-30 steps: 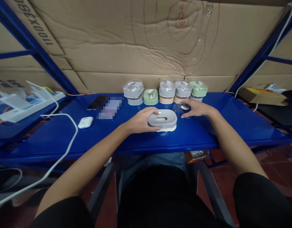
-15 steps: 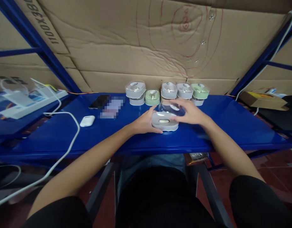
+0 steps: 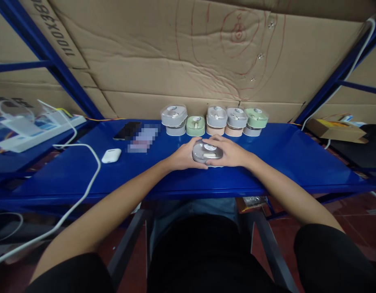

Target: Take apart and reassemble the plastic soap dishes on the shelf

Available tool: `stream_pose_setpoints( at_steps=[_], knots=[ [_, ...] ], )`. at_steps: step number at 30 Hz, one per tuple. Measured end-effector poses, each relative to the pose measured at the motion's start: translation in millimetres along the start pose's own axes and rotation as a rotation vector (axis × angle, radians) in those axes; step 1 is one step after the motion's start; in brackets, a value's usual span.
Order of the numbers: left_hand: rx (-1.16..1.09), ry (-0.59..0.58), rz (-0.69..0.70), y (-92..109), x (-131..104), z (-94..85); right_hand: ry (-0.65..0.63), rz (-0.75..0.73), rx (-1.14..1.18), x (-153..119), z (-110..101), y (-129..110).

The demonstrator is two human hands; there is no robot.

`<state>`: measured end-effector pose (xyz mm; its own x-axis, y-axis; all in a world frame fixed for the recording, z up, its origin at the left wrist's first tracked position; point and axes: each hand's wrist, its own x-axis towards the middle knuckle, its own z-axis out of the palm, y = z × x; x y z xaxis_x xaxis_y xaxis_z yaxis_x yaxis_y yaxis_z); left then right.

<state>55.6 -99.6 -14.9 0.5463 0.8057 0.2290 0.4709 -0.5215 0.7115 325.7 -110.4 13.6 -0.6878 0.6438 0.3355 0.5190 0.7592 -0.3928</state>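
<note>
A grey oval box (image 3: 203, 154) with a clear lid (image 3: 210, 147) over its top sits near the front of the blue table. The lid carries a round white sticker, and a small pale piece shows beneath it. My left hand (image 3: 184, 155) wraps round the box's left side, thumb toward the front. On the other side my right hand (image 3: 232, 152) grips the lid and the box's right edge. Palms and fingers cover much of the box's sides. Behind it stands a lone green box (image 3: 195, 125), apart from both hands.
Several stacked boxes (image 3: 216, 116) in grey, green and peach line the back by a cardboard wall (image 3: 145, 73). A dark phone (image 3: 127, 130) and a white earphone case (image 3: 111, 155) lie to the left. A white cable (image 3: 94, 179) crosses the left side; a cardboard tray (image 3: 339, 130) stands far right.
The clear lid, tilted above the grey box in my right hand before, now lies down over it. My right hand has come lower and left, closing round the box's right side.
</note>
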Motion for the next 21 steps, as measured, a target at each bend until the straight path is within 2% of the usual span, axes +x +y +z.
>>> stream_pose_setpoints(
  at_steps=[9,15,21],
  knots=[
    [0.063,-0.009,0.002,3,0,-6.9,-0.078,0.074,-0.210,5,0,-16],
    [0.070,-0.060,0.002,6,-1,-16.4,-0.061,-0.009,-0.254,9,3,-15],
    [0.073,-0.032,0.064,1,1,-14.4,-0.084,-0.062,-0.260,13,-1,-8]
  ],
)
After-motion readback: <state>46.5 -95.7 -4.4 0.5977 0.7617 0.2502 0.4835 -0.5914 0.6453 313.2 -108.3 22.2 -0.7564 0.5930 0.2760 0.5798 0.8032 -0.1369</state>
